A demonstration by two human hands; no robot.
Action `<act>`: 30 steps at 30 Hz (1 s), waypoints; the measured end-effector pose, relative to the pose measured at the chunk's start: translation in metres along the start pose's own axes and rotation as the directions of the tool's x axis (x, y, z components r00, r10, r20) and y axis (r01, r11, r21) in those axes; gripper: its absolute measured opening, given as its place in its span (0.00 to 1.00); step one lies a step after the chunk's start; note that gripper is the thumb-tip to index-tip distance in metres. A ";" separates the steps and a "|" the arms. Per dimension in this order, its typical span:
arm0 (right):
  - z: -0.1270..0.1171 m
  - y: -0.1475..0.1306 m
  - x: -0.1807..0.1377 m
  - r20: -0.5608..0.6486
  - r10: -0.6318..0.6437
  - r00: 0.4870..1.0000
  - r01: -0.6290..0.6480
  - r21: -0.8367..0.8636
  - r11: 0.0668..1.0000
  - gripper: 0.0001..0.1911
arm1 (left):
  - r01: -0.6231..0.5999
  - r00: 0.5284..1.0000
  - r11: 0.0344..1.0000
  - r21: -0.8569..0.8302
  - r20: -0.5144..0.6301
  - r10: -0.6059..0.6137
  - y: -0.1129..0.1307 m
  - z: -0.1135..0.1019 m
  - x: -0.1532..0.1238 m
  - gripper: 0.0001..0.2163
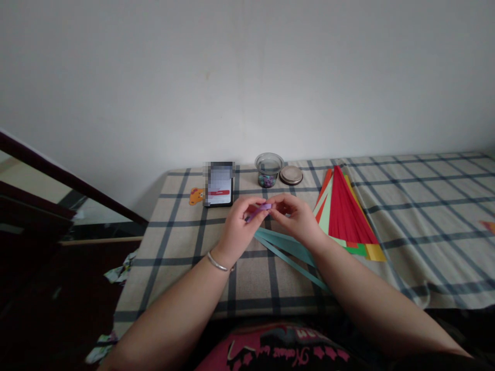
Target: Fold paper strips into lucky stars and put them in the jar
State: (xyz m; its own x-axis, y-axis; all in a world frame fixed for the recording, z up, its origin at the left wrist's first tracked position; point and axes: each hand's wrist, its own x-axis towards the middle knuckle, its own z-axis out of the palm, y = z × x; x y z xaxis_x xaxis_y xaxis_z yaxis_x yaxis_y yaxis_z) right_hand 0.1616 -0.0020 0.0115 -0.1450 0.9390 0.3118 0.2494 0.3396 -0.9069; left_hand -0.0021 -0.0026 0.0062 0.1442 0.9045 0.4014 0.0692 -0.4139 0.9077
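Note:
My left hand (240, 226) and my right hand (297, 219) meet over the checked tablecloth (181, 242), both pinching a narrow purple paper strip (260, 209) between their fingertips. The strip runs from the left fingers to the right ones, held a little above the cloth. A silver bangle sits on my left wrist. Several teal paper strips (286, 247) lie on the cloth under my right wrist.
A fan of red, green, orange and yellow paper strips (346, 214) lies to the right. A clear jar (268, 170) with small coloured pieces and its lid (291, 175) stand near the wall, beside a phone (219, 184) and an orange sticker (196, 196). The table's left edge drops to a dark floor.

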 end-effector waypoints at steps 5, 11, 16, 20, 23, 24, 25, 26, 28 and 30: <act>0.002 -0.003 0.001 0.010 0.077 0.997 -0.078 0.149 0.986 0.12 | 0.035 0.999 0.999 -0.011 0.005 -0.035 -0.001 0.001 0.000 0.08; 0.001 -0.007 0.004 0.042 0.162 0.986 -0.168 0.260 0.951 0.16 | 0.124 0.992 0.989 -0.074 0.010 -0.124 0.002 0.002 0.000 0.08; 0.001 -0.008 0.005 0.096 0.186 0.978 -0.205 0.272 0.940 0.18 | 0.127 0.992 0.991 -0.050 0.015 -0.127 0.002 0.002 0.000 0.08; 0.001 -0.008 0.005 0.135 0.202 0.970 -0.233 0.283 0.930 0.20 | 0.108 0.994 0.994 -0.020 0.015 -0.108 0.000 0.001 0.000 0.08; 0.001 -0.007 0.004 0.164 0.215 0.963 -0.257 0.310 0.915 0.21 | 0.097 0.995 0.995 -0.002 0.013 -0.097 0.000 0.001 0.000 0.07; 0.001 -0.007 0.004 0.167 0.217 0.962 -0.261 0.321 0.910 0.21 | 0.100 0.995 0.995 -0.004 0.012 -0.100 0.001 0.001 0.000 0.07; 0.001 -0.007 0.004 0.163 0.218 0.962 -0.262 0.331 0.907 0.21 | 0.107 0.994 0.994 -0.010 0.013 -0.106 0.002 0.001 0.000 0.07; 0.001 -0.007 0.005 0.153 0.218 0.964 -0.258 0.340 0.904 0.21 | 0.113 0.994 0.993 -0.016 0.014 -0.113 0.002 0.001 0.000 0.07; 0.002 -0.008 0.005 0.127 0.215 0.968 -0.246 0.350 0.904 0.20 | 0.123 0.992 0.992 -0.021 0.018 -0.122 0.003 0.001 0.001 0.07; 0.002 -0.008 0.006 0.116 0.212 0.970 -0.239 0.345 0.907 0.19 | 0.122 0.992 0.993 -0.010 0.015 -0.122 0.003 0.001 0.001 0.08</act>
State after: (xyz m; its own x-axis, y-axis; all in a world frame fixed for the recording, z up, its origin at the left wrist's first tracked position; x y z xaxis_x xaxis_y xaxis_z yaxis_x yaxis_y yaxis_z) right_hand 0.1571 0.0006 0.0201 -0.1993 0.9769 0.0775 -0.0695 0.0649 -0.9955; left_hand -0.0004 -0.0033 0.0093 0.1496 0.9464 0.2862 0.0764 -0.2996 0.9510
